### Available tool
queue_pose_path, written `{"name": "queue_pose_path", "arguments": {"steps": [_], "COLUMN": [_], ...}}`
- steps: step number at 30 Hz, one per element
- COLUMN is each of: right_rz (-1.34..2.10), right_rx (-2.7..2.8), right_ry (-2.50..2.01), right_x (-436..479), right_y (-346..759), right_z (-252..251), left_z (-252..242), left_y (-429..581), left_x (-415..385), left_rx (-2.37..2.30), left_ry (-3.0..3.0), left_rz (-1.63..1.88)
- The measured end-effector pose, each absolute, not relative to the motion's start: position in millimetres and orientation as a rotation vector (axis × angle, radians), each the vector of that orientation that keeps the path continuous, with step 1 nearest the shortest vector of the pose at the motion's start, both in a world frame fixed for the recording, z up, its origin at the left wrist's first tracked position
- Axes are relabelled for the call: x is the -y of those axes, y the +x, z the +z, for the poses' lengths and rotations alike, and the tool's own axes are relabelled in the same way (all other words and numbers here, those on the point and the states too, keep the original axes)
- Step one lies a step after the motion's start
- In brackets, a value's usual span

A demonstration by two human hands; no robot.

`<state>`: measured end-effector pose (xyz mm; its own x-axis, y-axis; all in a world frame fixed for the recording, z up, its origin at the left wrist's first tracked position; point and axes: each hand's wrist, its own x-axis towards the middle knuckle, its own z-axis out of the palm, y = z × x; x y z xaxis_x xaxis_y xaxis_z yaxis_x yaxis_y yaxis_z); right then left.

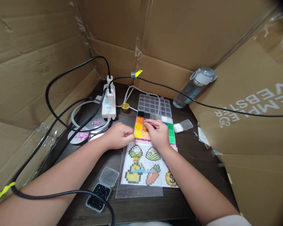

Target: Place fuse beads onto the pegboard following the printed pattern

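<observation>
A pair of thin pink tweezers (148,121) is pinched in my right hand (160,133), its tip over the orange beads (139,120). The hand lies above the divided bead box (134,129) and hides several of its compartments. My left hand (119,135) is curled closed at the box's left edge; whatever its fingers hold, if anything, is hidden. Below the box lies a pattern sheet (141,150) with pixel drawings of a carrot and a coin, on a clear pegboard (139,192). Coloured beads lie over its left drawings.
A power strip (108,108) with black cables (68,122) stands left; one cable crosses above my left forearm. A water bottle (194,86) leans at back right. A case of black beads (98,197) sits front left, white beads (178,127) right. Cardboard walls (167,37) surround the table.
</observation>
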<state>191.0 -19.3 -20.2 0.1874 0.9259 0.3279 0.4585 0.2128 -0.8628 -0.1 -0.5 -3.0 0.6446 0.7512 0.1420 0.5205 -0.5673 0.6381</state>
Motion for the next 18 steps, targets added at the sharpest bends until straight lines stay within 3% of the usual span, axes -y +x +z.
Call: {"name": "queue_pose_path", "arguments": {"steps": [18], "right_rz": [0.632], "right_rx": [1.285], "right_ry": [-1.329], "right_x": [37.3], "right_y": [195.0], "right_z": [12.7], "left_z": [-0.3], "left_y": [-0.1], "left_x": [1.4], "left_rx": [-0.995], "left_ry": [2.309], "left_rz": [0.568]}}
